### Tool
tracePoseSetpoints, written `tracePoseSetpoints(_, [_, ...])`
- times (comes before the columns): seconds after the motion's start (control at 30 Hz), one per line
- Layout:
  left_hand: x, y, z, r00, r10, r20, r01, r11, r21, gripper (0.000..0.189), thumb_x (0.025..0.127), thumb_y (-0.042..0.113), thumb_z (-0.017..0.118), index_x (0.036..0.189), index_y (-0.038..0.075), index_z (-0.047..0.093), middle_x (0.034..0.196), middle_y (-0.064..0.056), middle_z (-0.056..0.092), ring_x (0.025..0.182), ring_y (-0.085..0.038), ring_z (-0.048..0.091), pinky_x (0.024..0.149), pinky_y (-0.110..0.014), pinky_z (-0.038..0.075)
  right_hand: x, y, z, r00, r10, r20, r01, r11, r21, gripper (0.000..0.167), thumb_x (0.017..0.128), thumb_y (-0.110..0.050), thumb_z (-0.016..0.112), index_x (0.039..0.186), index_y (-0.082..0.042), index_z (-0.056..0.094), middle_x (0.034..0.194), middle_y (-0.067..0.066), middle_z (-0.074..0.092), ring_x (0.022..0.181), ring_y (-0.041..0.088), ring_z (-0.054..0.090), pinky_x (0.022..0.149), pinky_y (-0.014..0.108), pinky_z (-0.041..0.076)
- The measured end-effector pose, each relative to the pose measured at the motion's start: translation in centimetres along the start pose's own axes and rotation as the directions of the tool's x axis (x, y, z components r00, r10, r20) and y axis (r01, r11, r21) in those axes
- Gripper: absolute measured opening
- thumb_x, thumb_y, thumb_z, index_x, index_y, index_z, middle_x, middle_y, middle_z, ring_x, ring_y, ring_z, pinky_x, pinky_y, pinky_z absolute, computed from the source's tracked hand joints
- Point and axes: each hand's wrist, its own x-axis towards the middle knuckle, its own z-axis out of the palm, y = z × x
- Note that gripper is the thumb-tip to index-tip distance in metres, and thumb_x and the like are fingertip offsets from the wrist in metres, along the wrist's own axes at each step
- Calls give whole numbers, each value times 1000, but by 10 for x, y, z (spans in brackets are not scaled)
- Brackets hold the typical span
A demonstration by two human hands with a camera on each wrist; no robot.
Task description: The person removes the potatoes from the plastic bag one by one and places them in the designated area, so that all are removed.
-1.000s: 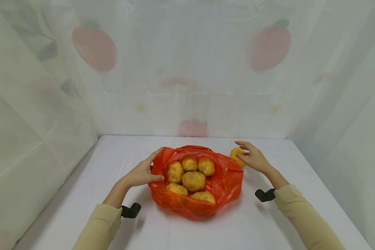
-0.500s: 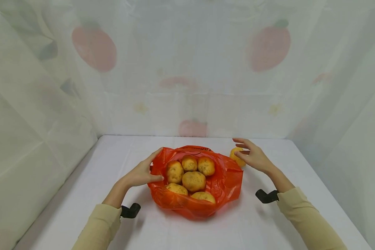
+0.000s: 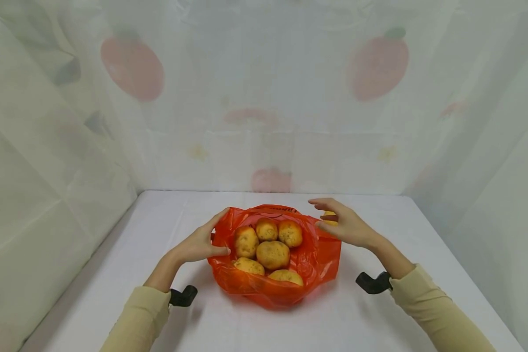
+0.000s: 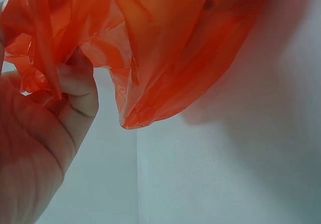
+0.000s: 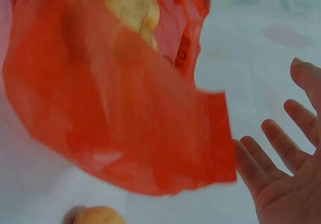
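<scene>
A: Where's the bag?

B: The crumpled, translucent red plastic bag (image 3: 268,296) sits mid-table, its mouth gaping upward. Six knobbly tan-yellow potatoes (image 3: 273,255) show inside.

A: And the hands?

B: The bare left hand (image 3: 200,244) pinches the bag's left rim; in the left wrist view the plastic bunches against a bent finger. The bare right hand (image 3: 349,227) is at the right rim with its fingers spread. I can't tell whether it touches the plastic.

A: What's near that one?

B: A lone yellow potato (image 3: 330,213), outside the bag, beyond the fingers and mostly hidden by them. The right wrist view also has a potato, cut by the lower border; I can't tell if it's the same.

A: Edges and room?

B: The white cloth-covered table (image 3: 167,210) has rounded far corners. A strip of it runs between bag and far edge, and wider stretches lie left and right, crossed by forearms in beige sleeves (image 3: 138,315). A whitish fabric curtain (image 3: 193,73) rises behind and on both sides, close to the table's edges.

A: Any writing?

B: Dark lettering (image 3: 286,209) on the bag's far flap. Folds break it up in both the head and right wrist views, so I can't read it. The curtain carries faded red fruit prints (image 3: 134,68).
</scene>
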Motion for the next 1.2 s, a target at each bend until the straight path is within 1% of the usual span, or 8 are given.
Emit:
tracePoseSetpoints(0.1, [7, -15, 2, 1000, 0, -4, 0, 1000, -5, 95, 75, 23, 76, 145, 42, 14, 141, -7, 38, 114, -29, 49, 83, -41, 52, 1, -6, 6, 997, -63, 34, 62, 998, 21, 53, 87, -14, 63, 135, -14, 42, 135, 4, 44, 124, 26, 45, 93, 40, 46])
tracePoseSetpoints(0.27, [7, -13, 3, 1000, -3, -4, 3, 1000, -2, 96, 76, 19, 74, 146, 38, 12, 141, -9, 37, 113, -30, 49, 82, -40, 53, 1, -13, 17, 988, -117, 97, 110, 991, 75, 53, 87, -14, 63, 135, -15, 42, 136, 2, 43, 124, 25, 44, 92, 41, 47])
tracePoseSetpoints(0.43, [7, -11, 5, 1000, -6, -9, 6, 1000, 6, 96, 77, 13, 72, 148, 31, 10, 143, -13, 34, 115, -33, 47, 83, -43, 52, -1, -18, 29, 984, -115, 134, 114, 993, 12, 53, 86, -19, 66, 134, -21, 44, 134, -4, 46, 121, 18, 47, 90, 37, 49])
tracePoseSetpoints(0.57, [7, -10, 5, 1000, -6, -8, 6, 1000, 2, 96, 77, 14, 73, 147, 34, 11, 143, -10, 35, 115, -32, 48, 83, -42, 52, -3, -16, 38, 978, -122, 170, 129, 991, -33, 53, 86, -26, 66, 134, -20, 45, 133, -4, 47, 120, 19, 48, 91, 36, 48])
tracePoseSetpoints(0.7, [7, -10, 4, 1000, -1, -8, 1, 1000, -9, 95, 76, 19, 75, 146, 39, 14, 142, -8, 36, 115, -30, 48, 83, -41, 52, -4, -12, 47, 966, -139, 220, 147, 989, -18, 54, 87, -27, 64, 135, -15, 43, 134, 0, 46, 120, 28, 48, 92, 40, 47])
tracePoseSetpoints(0.8, [8, -12, 4, 1000, 4, -8, -4, 1000, -13, 95, 75, 23, 76, 145, 40, 14, 142, -8, 36, 115, -30, 49, 82, -40, 53, -5, -10, 54, 956, -141, 256, 138, 990, 30, 55, 87, -23, 63, 136, -12, 41, 136, 4, 44, 120, 31, 47, 90, 43, 48])
tracePoseSetpoints(1.03, [8, -13, 3, 1000, -4, -4, 4, 999, -33, 96, 75, 21, 76, 145, 41, 14, 140, -9, 38, 110, -29, 52, 80, -39, 53, -7, -8, 68, 936, -139, 325, 136, 990, 33, 55, 88, -21, 63, 136, -7, 41, 135, 11, 45, 118, 30, 48, 90, 40, 48])
tracePoseSetpoints(1.2, [9, -14, 3, 1000, -3, -1, 3, 1000, -27, 96, 75, 22, 76, 145, 42, 14, 140, -9, 37, 112, -30, 51, 81, -41, 53, -10, -4, 75, 935, -88, 344, 84, 996, 25, 54, 87, -23, 63, 136, -9, 43, 135, 7, 46, 116, 29, 49, 91, 43, 48])
